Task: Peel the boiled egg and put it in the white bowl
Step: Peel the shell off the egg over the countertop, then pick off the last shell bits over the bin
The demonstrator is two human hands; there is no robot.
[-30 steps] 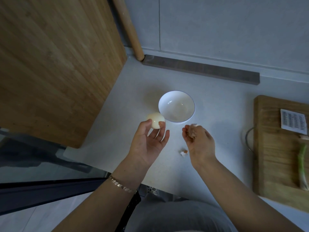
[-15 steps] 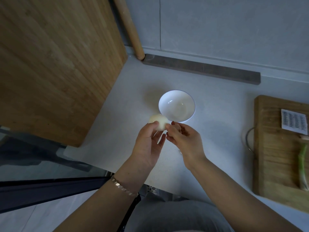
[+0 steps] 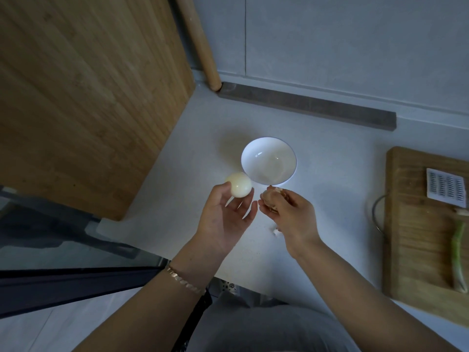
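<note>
My left hand [image 3: 225, 217] holds the boiled egg [image 3: 239, 184] at its fingertips, palm up, just left of the white bowl [image 3: 256, 151]. The egg's visible surface is smooth, pale and glossy. The bowl stands empty on the light countertop [image 3: 330, 179]. My right hand [image 3: 286, 212] is a short way right of the egg, its fingers pinched on a piece of eggshell [image 3: 272, 193]. A small shell fragment [image 3: 276, 232] lies on the counter under my right wrist.
A wooden cutting board [image 3: 416, 224] lies at the right with a green onion [image 3: 458, 252] and a white slotted grater piece [image 3: 446, 188] on it. A wooden panel [image 3: 83, 92] stands at the left. A rolling pin [image 3: 200, 44] leans in the back corner beside a dark strip [image 3: 304, 105].
My right hand was at the egg half a second ago; it has pulled away to the right with a shell piece pinched in its fingers. The egg has stayed in my left hand.
</note>
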